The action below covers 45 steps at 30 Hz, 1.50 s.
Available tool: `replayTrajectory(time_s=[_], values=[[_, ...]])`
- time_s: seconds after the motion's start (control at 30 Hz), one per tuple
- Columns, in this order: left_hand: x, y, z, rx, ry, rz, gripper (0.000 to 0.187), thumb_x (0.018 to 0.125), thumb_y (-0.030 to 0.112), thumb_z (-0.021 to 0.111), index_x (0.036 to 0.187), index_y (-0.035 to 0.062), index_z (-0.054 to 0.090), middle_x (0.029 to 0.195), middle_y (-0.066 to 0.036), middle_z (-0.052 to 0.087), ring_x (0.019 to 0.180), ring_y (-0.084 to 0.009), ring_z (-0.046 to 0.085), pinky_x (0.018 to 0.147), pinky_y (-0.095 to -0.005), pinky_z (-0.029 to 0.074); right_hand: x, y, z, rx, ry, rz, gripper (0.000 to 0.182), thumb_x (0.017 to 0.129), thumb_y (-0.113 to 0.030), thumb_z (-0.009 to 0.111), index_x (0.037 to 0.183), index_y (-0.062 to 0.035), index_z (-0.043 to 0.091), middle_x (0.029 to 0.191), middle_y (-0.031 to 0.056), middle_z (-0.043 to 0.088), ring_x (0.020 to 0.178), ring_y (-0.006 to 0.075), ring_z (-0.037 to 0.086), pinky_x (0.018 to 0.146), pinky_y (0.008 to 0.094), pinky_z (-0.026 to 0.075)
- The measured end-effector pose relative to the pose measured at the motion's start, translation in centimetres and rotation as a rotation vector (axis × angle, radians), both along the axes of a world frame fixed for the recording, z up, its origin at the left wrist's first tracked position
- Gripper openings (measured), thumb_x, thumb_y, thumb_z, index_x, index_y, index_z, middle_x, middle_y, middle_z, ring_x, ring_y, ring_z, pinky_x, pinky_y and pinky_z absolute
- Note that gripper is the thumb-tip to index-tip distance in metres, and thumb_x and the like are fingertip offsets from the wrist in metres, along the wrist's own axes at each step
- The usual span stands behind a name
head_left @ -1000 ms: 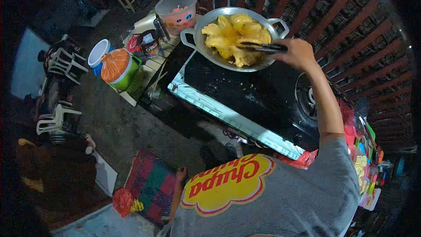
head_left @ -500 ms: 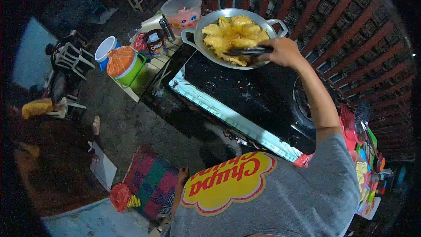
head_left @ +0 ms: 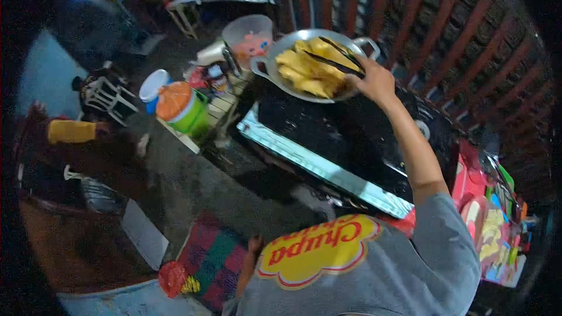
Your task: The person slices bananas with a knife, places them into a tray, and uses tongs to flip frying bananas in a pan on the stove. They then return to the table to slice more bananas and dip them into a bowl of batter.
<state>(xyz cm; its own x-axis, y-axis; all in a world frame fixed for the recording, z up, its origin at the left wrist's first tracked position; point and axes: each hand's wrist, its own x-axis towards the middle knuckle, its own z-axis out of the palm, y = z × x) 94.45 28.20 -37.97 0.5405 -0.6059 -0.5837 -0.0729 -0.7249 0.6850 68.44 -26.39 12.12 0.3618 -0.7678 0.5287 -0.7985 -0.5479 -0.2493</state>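
Observation:
My right hand grips a pair of black tongs, whose two arms are spread apart over the wok. Beneath them, yellow battered pieces fill the wok in oil; blur keeps me from telling what is inside the batter. The silvery two-handled wok sits at the far end of a black stove. My left hand hangs low beside my body, away from the stove. Its fingers are too small and blurred to make out.
A clear tub stands left of the wok. Nearby, a green bucket with an orange cover rests on a slatted bench. Red slats line the far right side. A pink tray with food lies at the right.
The tongs have turned and opened; they now point up and left across the wok instead of lying level. My view has shifted slightly, and everything sits lower in it.

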Motion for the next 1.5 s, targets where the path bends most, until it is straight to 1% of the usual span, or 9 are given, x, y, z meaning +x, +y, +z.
replayTrajectory(time_s=[0.1, 0.2, 0.33, 0.5, 0.8, 0.9, 1.1, 1.17, 1.5], values=[[2.7, -2.3, -0.5, 0.16, -0.39, -0.429, 0.042, 0.081, 0.039, 0.046, 0.099, 0.0021, 0.054, 0.092, -0.015, 0.058, 0.085, -0.0272, 0.056, 0.076, -0.0341, 0.043, 0.9, 0.2, 0.2, 0.36, 0.25, -0.05, 0.059, 0.067, -0.048, 0.058, 0.11, -0.0087, 0.05, 0.093, 0.0168, 0.058, 0.085, 0.0314, 0.056, 0.073, 0.0407, 0.044], [3.4, -5.5, 7.5, 0.302, -0.262, -0.34, 0.042, 0.079, 0.041, 0.048, 0.1, 0.0048, 0.054, 0.099, -0.014, 0.057, 0.094, -0.0299, 0.052, 0.081, -0.0361, 0.041, 1.3, 1.1, -1.4, 0.124, -0.133, -0.02, 0.06, 0.067, -0.05, 0.059, 0.106, -0.0062, 0.051, 0.096, 0.0199, 0.057, 0.087, 0.0319, 0.056, 0.073, 0.0409, 0.044], [2.4, -5.7, 14.4, 0.265, -0.19, -0.216, 0.035, 0.078, 0.035, 0.05, 0.094, 0.0042, 0.055, 0.095, -0.013, 0.058, 0.091, -0.0285, 0.055, 0.079, -0.0358, 0.042, 2.0, 0.3, -3.5, 0.29, 0.035, -0.079, 0.06, 0.068, -0.053, 0.057, 0.104, -0.0046, 0.052, 0.081, 0.0167, 0.059, 0.072, 0.0265, 0.059, 0.058, 0.0353, 0.046], [6.0, 0.2, 1.5, 0.044, -0.21, -0.304, 0.029, 0.078, 0.03, 0.049, 0.087, 0.0039, 0.056, 0.087, -0.013, 0.059, 0.082, -0.0278, 0.056, 0.072, -0.038, 0.043, 2.0, 7.3, -1.6, 1.213, -1.311, 0.205, 0.042, 0.073, -0.056, 0.051, 0.081, -0.014, 0.049, 0.06, -0.002, 0.043, 0.041, 0.004, 0.03, 0.036, 0.019, 0.02], [6.3, -1.6, 3.1, 0.169, -0.245, -0.891, 0.026, 0.08, 0.027, 0.048, 0.083, 0.0032, 0.057, 0.08, -0.011, 0.059, 0.075, -0.0232, 0.055, 0.066, -0.0362, 0.042, -9.7, 25.4, -4.2, 1.77, -1.89, 0.429, 0.076, 0.068, -0.07, 0.04, 0.108, -0.0056, 0.044, 0.079, 0.013, 0.052, 0.034, 0.0066, 0.027, 0.032, 0.0187, 0.023], [4.5, -4.7, 4.4, 0.148, -0.331, -1.039, 0.025, 0.08, 0.026, 0.047, 0.082, 0.003, 0.058, 0.078, -0.01, 0.058, 0.072, -0.0217, 0.054, 0.064, -0.0356, 0.042, -16.9, 31.9, -4.5, 1.651, -1.916, 0.765, 0.076, 0.069, -0.072, 0.031, 0.101, -0.006, 0.05, 0.079, 0.0114, 0.053, 0.033, 0.0068, 0.031, 0.033, 0.0181, 0.024], [-9.5, -14.4, 9.6, -0.237, -0.854, -1.493, 0.025, 0.081, 0.024, 0.046, 0.079, 0.0025, 0.058, 0.073, -0.008, 0.058, 0.067, -0.0186, 0.053, 0.06, -0.0344, 0.042, -36.5, 45.9, -3.1, 1.123, -2.149, 0.631, 0.085, 0.067, -0.074, 0.031, 0.111, -0.0028, 0.046, 0.075, 0.0088, 0.053, 0.033, 0.0052, 0.03, 0.034, 0.0192, 0.023], [-24.9, -14.3, 21.2, -0.192, 0.029, -0.724, 0.026, 0.084, 0.023, 0.044, 0.083, 0.0013, 0.059, 0.074, -0.005, 0.057, 0.068, -0.0146, 0.052, 0.06, -0.0306, 0.041, -43.7, 50.8, -3.3, 0.949, -2.243, 0.374, 0.091, 0.059, -0.079, 0.036, 0.114, -0.0069, 0.047, 0.081, 0.0113, 0.049, 0.034, 0.0029, 0.028, 0.037, 0.0174, 0.022], [-58.0, -16.0, 33.3, -0.699, 0.195, -0.9, 0.019, 0.083, 0.012, 0.048, 0.099, 0.0025, 0.052, 0.085, -0.002, 0.054, 0.072, -0.0091, 0.049, 0.067, -0.0216, 0.041, -68.6, 60.8, -3.2, 0.328, -1.945, -0.149, 0.07, 0.078, -0.064, 0.029, 0.113, -0.0038, 0.043, 0.079, 0.0038, 0.05, 0.039, 0.0033, 0.032, 0.038, 0.0183, 0.022]])
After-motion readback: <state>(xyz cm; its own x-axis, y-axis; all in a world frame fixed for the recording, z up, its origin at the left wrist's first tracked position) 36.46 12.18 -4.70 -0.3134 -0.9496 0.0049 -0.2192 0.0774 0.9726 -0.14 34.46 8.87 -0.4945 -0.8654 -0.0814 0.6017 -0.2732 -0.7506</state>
